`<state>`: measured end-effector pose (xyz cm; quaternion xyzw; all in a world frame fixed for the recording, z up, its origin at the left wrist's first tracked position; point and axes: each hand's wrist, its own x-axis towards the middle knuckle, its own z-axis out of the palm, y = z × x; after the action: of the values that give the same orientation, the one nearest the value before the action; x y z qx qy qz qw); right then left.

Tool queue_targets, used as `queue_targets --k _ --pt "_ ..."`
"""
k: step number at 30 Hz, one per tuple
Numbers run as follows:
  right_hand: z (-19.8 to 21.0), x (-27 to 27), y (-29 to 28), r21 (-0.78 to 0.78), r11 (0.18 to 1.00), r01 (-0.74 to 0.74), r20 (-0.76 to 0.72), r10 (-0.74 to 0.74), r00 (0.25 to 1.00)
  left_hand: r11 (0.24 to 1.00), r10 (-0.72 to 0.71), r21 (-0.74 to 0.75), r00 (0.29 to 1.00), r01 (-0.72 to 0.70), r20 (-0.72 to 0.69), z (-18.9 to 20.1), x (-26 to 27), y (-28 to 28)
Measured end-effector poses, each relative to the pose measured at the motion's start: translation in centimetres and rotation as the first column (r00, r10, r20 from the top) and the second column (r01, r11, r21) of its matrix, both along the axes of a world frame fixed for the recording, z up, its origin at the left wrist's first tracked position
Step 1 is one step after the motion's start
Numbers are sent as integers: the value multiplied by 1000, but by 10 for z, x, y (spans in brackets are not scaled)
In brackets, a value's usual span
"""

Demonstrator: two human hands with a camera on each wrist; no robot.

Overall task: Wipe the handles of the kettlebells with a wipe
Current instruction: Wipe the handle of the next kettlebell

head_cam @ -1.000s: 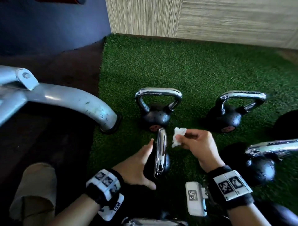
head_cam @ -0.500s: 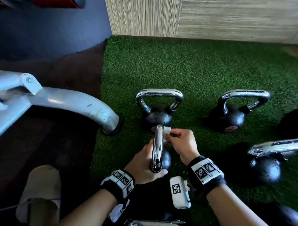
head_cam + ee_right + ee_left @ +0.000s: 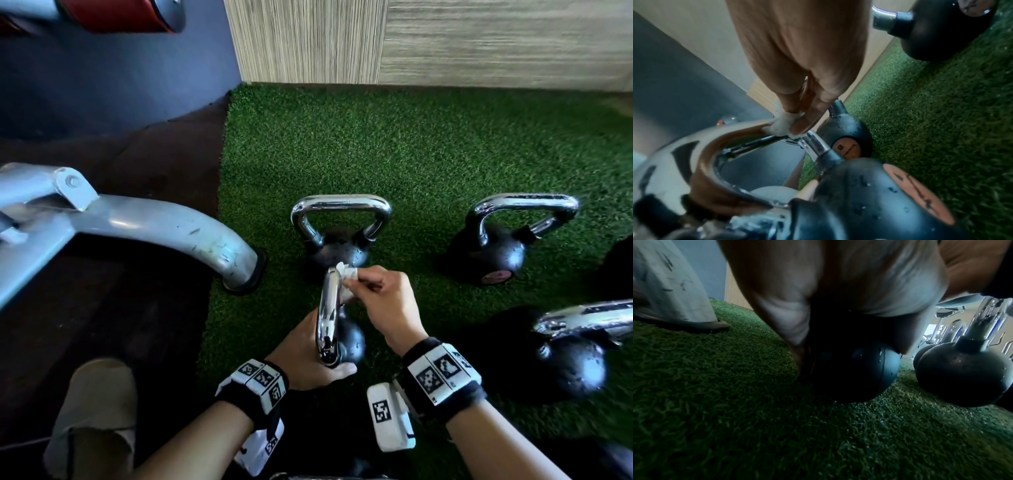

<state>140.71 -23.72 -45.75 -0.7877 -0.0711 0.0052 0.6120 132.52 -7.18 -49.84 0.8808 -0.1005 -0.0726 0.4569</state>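
The nearest kettlebell [image 3: 351,342] is black with a chrome handle [image 3: 328,308] that runs away from me. My left hand [image 3: 305,356] cups its black ball [image 3: 863,369] from the left, thumb curled under the near end. My right hand [image 3: 358,279] pinches a small white wipe [image 3: 347,274] against the far end of that handle. In the right wrist view the wipe [image 3: 784,125] is pressed onto the chrome bend [image 3: 809,142] by fingertips [image 3: 801,128]. The left fingers are hidden behind the ball.
Three more chrome-handled kettlebells stand on the green turf [image 3: 411,147]: one just behind [image 3: 339,253], one at right [image 3: 489,253], one at near right [image 3: 568,363]. A grey machine leg [image 3: 171,229] ends at the turf's left edge. My knee [image 3: 92,411] is at lower left.
My right hand has brought the wipe left onto the far end of the handle. My left hand has closed round the kettlebell's ball.
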Motion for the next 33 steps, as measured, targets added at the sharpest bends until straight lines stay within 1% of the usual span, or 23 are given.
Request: queue_targets --k 2,5,6,11,13,14,15,17,18,21,23,27,29,31,33 --pt "4 2 0 -24 1000 -17 35 18 999 1000 -1 -24 1000 0 -18 0 1 2" --pt "13 9 -2 -37 999 -23 24 24 999 1000 -3 25 1000 3 -21 4 2 1" --pt "17 8 -4 -29 999 -37 16 37 999 1000 7 18 1000 -6 -23 4 3 1" --pt "39 -26 -16 -15 977 -213 -23 212 977 999 -24 -33 990 19 -136 14 7 -2" --pt "48 -30 -17 -48 968 -247 -50 245 968 998 -49 -36 984 44 -174 20 9 -4" --pt "51 -29 -15 -67 968 -243 -55 240 969 999 -38 -26 981 34 -191 18 10 -2" --pt "53 -26 -14 -61 970 -237 -64 233 970 1000 -25 -18 980 21 -199 16 11 1" --pt "56 -25 -9 21 970 -243 -103 244 964 1000 4 6 984 -3 -176 18 10 3" --pt "56 -27 -7 63 964 -259 -136 266 954 999 14 41 984 -7 -177 16 12 4" --pt "51 -40 -5 105 938 -329 -227 345 911 994 -25 100 986 41 -162 11 16 7" --pt "46 -43 -6 53 931 -361 -264 362 894 989 -56 125 982 79 -179 17 16 8" --pt "41 -37 -8 -102 905 -413 -208 387 898 986 -84 129 982 107 -170 21 16 6" --pt "38 -39 -8 -175 889 -423 -167 397 903 989 -79 111 978 101 -191 17 15 10" --pt "32 -40 -6 -253 870 -424 -127 404 906 995 -65 54 965 81 -254 16 11 14" --pt "26 -36 -4 -309 837 -451 -95 445 891 995 -81 28 962 91 -262 19 8 16"
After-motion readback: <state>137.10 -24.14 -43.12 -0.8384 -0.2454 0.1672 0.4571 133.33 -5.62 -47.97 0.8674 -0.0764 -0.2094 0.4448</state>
